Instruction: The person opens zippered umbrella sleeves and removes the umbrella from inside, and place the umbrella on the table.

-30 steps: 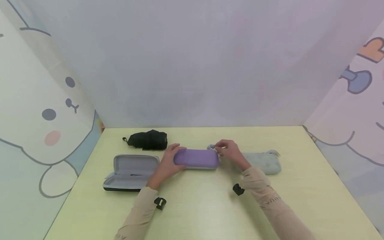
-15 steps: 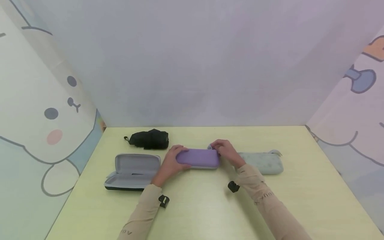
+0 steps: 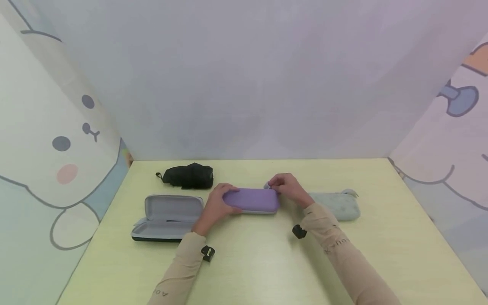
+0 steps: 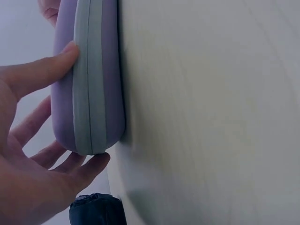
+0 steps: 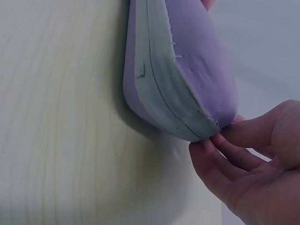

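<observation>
- Purple rounded fabric case [image 3: 253, 200] — lay on pale wood-grain surface [image 3: 251, 258].
- Left hand [image 3: 217, 206] gripped left end, likely steadying it.
- Right hand [image 3: 288, 187] pinched far-right corner, likely for the zip [image 5: 159, 86].

looks like a screened-in work corner, closed off behind by a pale backdrop [image 3: 251, 80], flanked by cartoon-printed side panels [image 3: 42, 178], fitted with a yellowish wood-grain tabletop [image 3: 251, 262]; home or studio, can't tell.
</observation>
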Demonstrator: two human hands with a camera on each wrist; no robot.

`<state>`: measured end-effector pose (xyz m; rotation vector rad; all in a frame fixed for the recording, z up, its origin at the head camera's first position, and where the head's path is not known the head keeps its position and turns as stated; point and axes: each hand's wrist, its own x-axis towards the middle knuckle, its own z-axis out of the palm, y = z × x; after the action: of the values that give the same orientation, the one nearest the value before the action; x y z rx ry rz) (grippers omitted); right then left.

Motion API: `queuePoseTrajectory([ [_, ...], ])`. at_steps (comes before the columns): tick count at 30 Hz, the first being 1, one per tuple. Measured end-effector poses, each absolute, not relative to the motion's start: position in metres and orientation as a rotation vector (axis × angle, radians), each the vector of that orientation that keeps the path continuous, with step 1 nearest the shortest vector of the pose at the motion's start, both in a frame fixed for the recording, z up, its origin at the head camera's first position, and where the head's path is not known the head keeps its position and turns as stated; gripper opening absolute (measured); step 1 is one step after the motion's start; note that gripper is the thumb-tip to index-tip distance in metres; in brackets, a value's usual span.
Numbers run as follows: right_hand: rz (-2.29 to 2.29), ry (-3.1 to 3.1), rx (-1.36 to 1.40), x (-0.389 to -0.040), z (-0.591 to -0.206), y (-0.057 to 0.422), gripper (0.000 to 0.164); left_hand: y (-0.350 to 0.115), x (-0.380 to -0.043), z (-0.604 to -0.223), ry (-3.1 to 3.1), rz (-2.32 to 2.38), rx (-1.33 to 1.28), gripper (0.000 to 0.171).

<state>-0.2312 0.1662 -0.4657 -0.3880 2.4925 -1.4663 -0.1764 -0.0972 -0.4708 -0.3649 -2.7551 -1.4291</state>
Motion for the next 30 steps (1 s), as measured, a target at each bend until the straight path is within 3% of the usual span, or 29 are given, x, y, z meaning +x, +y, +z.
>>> queuePoseTrajectory([
  [17,-1.240,2.658,-0.721,-0.236,-0.468,0.170,0.016,-0.099,-0.181,-0.472,-2.757,-1.454,-0.350,0.061],
  [30,-1.286,2.759,-0.872,-0.234,-0.472,0.170,0.027,-0.098,-0.181,-0.473,-2.723,-1.455,-0.381,0.062],
])
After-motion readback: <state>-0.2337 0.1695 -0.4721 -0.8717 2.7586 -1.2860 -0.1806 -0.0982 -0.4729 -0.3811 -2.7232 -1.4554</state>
